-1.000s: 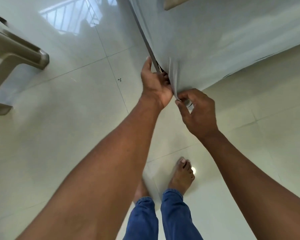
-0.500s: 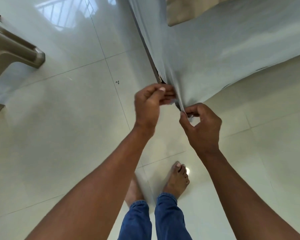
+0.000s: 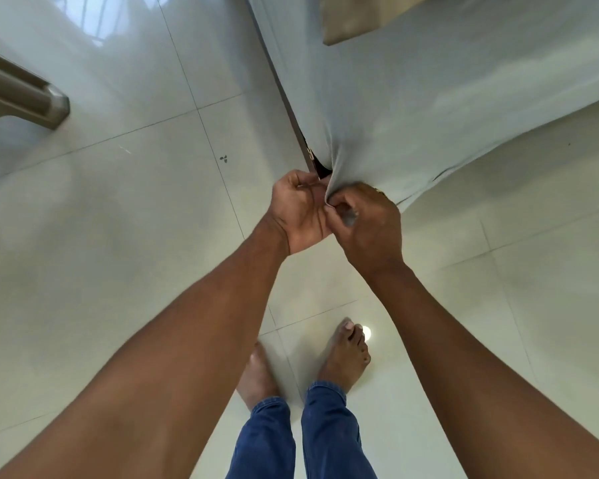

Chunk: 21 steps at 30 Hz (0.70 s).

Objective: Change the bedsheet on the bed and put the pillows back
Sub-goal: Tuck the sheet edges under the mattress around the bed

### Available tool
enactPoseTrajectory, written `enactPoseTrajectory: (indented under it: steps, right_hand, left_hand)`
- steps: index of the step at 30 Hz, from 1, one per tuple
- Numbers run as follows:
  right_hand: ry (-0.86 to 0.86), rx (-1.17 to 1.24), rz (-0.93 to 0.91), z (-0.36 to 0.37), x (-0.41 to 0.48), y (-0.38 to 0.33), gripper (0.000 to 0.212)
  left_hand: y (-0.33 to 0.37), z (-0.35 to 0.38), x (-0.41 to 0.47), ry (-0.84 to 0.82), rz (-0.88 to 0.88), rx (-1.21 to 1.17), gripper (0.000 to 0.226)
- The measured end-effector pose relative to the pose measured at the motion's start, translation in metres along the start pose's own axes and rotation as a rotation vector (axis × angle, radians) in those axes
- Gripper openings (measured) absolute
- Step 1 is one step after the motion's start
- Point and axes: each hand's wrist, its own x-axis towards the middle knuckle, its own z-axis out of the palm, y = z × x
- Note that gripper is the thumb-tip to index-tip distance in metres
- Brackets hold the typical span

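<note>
A pale grey bedsheet [image 3: 429, 98] covers the bed at the upper right and is drawn down into a bunched corner at the bed's near corner. My right hand [image 3: 370, 226] pinches that bunched corner between thumb and fingers. My left hand [image 3: 300, 210] is curled against the same corner, palm towards me, gripping the cloth beside the right hand. A dark strip of the bed frame [image 3: 308, 153] shows just above my left hand. A beige pillow [image 3: 357, 19] lies on the sheet at the top edge.
Glossy white floor tiles [image 3: 135, 236] spread all around. A beige chair arm [image 3: 21, 95] juts in at the left edge. My bare feet [image 3: 346, 354] and blue jeans stand below the hands, close to the bed corner.
Both hands have come together at the sheet corner, which is now more tightly bunched. My left hand turned palm up and closed on the cloth. The view moved nearer the bed.
</note>
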Motion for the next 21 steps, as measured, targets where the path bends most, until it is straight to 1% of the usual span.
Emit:
enactPoseTrajectory:
  steps: [3, 6, 8, 10, 12, 14, 16, 18, 20, 21]
  right_hand:
    - [-0.03, -0.039, 0.025, 0.011, 0.011, 0.0, 0.009]
    - [-0.075, -0.036, 0.04, 0.012, 0.006, 0.001, 0.01]
    - [-0.089, -0.065, 0.024, 0.009, 0.002, 0.002, 0.011]
    - [-0.079, -0.102, 0.018, 0.008, 0.0, 0.001, 0.012]
    - [-0.073, -0.114, 0.027, 0.01, 0.002, -0.003, 0.014]
    - [-0.081, -0.101, 0.045, 0.015, 0.005, -0.008, 0.016]
    - [-0.077, -0.094, 0.063, 0.02, 0.011, -0.009, 0.016]
    - [-0.047, -0.096, 0.08, 0.024, 0.015, -0.01, 0.015]
    - [-0.01, -0.14, 0.11, 0.028, 0.018, -0.014, 0.01]
    - [0.007, -0.167, 0.12, 0.03, 0.018, -0.015, 0.009]
  left_hand:
    - [-0.006, -0.008, 0.003, 0.047, -0.011, -0.202, 0.049]
    - [-0.019, -0.016, 0.006, 0.071, -0.006, -0.302, 0.052]
    - [-0.024, -0.019, 0.006, 0.083, -0.014, -0.313, 0.052]
    - [-0.022, -0.018, 0.003, 0.105, -0.029, -0.239, 0.043]
    - [-0.012, -0.012, 0.0, 0.185, -0.016, -0.068, 0.035]
    - [-0.006, -0.002, -0.006, 0.385, 0.076, 0.247, 0.036]
    - [-0.007, 0.002, -0.012, 0.558, 0.26, 0.522, 0.042]
    - [-0.009, -0.004, -0.023, 0.666, 0.486, 0.717, 0.045]
    - [-0.007, -0.016, -0.034, 0.782, 0.771, 0.975, 0.044]
    - [-0.003, -0.024, -0.038, 0.785, 0.938, 1.151, 0.039]
